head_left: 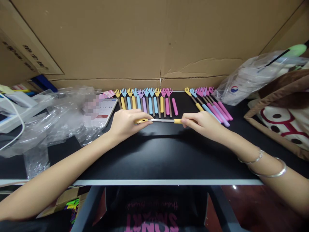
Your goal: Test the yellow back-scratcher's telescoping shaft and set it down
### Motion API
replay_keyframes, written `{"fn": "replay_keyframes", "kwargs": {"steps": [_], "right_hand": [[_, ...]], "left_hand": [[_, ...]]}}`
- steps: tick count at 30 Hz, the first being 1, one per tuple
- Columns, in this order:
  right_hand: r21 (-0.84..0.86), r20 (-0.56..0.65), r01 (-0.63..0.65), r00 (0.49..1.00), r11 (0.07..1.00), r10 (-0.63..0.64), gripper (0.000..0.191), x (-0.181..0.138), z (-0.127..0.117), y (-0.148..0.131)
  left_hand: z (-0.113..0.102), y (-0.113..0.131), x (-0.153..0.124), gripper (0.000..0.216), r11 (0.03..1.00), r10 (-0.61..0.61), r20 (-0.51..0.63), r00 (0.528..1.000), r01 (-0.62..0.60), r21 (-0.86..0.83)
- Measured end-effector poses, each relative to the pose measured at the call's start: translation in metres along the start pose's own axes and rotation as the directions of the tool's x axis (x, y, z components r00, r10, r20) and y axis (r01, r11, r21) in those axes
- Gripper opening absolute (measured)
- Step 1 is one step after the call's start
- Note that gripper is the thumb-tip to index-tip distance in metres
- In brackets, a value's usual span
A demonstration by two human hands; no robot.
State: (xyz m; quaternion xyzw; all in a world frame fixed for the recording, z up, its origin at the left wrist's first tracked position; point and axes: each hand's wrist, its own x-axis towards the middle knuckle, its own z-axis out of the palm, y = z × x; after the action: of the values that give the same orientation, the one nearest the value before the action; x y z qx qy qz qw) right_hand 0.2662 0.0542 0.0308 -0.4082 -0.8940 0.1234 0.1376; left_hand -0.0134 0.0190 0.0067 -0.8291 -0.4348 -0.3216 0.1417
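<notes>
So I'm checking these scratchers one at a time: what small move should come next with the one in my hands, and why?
Probably push the two ends together. The yellow back scratcher is stretched out between the left hand and right hand, while the row behind lies collapsed.

Packing bench: cardboard cartons (pixel 154 38), plastic bags (pixel 55 119)

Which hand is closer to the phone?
The left hand. It sits just right of the phone, gripping the yellow claw end of a back scratcher. The right hand holds the handle end, much farther right.
</notes>
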Motion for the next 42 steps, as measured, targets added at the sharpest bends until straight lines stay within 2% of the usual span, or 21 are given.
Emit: {"fn": "replay_keyframes", "kwargs": {"steps": [4, 10, 19, 24, 27, 31, 35, 39, 42], "right_hand": [[-0.036, -0.011, 0.000, 1.000, 0.999, -0.001, 0.039, 0.000, 0.001, 0.002], [-0.086, -0.039, -0.017, 0.999, 0.996, 0.013, 0.041, 0.000, 0.002, 0.004], [-0.117, -0.059, 0.006, 0.998, 0.993, -0.013, 0.044, -0.002, 0.003, 0.004], [-0.103, -0.057, 0.017, 0.998, 0.995, -0.023, 0.039, -0.004, -0.003, 0.003], [-0.072, -0.057, 0.070, 0.996, 0.995, -0.074, 0.034, -0.004, -0.008, 0.007], [0.055, 0.036, 0.131, 0.990, 0.990, -0.133, 0.033, -0.003, -0.013, 0.015], [0.157, 0.150, 0.124, 0.978, 0.980, -0.148, 0.030, -0.003, -0.014, 0.020], [0.060, 0.194, 0.088, 0.976, 0.994, -0.098, 0.029, -0.002, -0.012, 0.022], [-0.051, 0.173, 0.087, 0.982, 0.995, -0.078, 0.026, -0.002, -0.011, 0.023]], "left_hand": [[0.002, 0.000, 0.001, 0.021, 0.991, -0.081, 0.078, 0.994, 0.089, -0.100], [0.002, 0.001, 0.002, 0.018, 0.970, -0.135, 0.155, 0.979, 0.162, -0.179], [0.000, 0.002, 0.002, 0.017, 0.959, -0.161, 0.222, 0.962, 0.205, -0.194], [-0.002, 0.005, 0.003, 0.017, 0.962, -0.157, 0.271, 0.950, 0.209, -0.177], [-0.004, 0.005, 0.004, 0.020, 0.966, -0.152, 0.320, 0.935, 0.209, -0.152], [-0.008, 0.000, 0.006, 0.022, 0.971, -0.136, 0.403, 0.905, 0.204, -0.129], [-0.011, -0.003, 0.007, 0.017, 0.975, -0.106, 0.438, 0.893, 0.180, -0.131], [-0.009, -0.005, 0.006, 0.019, 0.981, -0.096, 0.451, 0.888, 0.160, -0.106], [-0.007, -0.007, 0.005, 0.023, 0.992, -0.064, 0.453, 0.889, 0.105, -0.066]]}}
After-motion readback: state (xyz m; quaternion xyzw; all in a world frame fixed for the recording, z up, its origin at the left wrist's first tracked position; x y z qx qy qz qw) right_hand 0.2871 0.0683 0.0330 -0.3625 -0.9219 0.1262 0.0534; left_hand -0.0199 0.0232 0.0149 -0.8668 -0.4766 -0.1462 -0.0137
